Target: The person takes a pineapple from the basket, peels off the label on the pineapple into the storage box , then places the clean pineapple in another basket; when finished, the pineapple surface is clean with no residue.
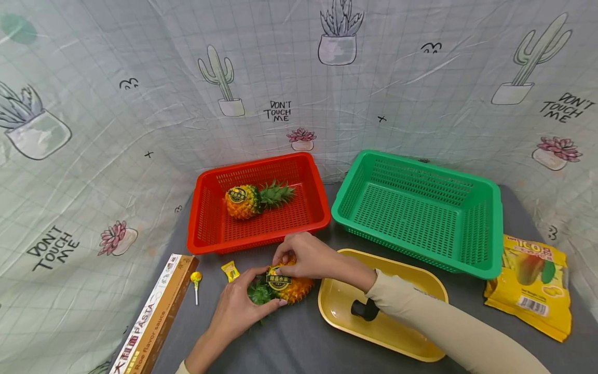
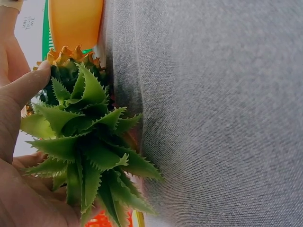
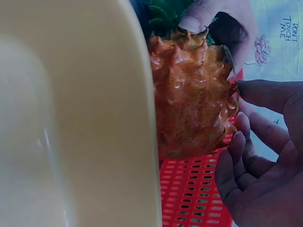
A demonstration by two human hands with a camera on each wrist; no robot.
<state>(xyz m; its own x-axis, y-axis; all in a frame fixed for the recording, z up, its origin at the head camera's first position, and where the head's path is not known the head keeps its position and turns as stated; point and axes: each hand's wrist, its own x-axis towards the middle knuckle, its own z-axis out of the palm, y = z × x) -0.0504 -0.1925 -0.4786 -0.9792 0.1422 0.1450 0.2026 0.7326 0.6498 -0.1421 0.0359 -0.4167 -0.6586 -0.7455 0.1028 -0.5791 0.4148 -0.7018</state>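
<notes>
A toy-like pineapple [image 1: 301,289] with a spiky green crown [image 2: 90,137] lies sideways on the grey table, in front of the red basket. My left hand [image 1: 238,304] holds it at the crown end, thumb on the near side and fingers on the far side. A black-and-gold label [image 1: 279,279] with Chinese characters sits on its upper side. Above it, my right hand [image 1: 306,259] has its thumb and curled fingers at the label's edge, pinching there. In the right wrist view, the orange body [image 3: 189,94] shows bumpy skin, and the right fingertips [image 3: 242,124] meet its label side.
Another labelled pineapple [image 1: 243,202] lies in the red basket [image 1: 259,241]. A green basket [image 1: 416,249] stands right of it. A yellow tray [image 1: 343,324] lies under my right forearm. Around are a pasta box [image 1: 159,311], a lollipop [image 1: 196,278], a wrapped candy [image 1: 230,271] and a yellow mango-print bag [image 1: 532,285].
</notes>
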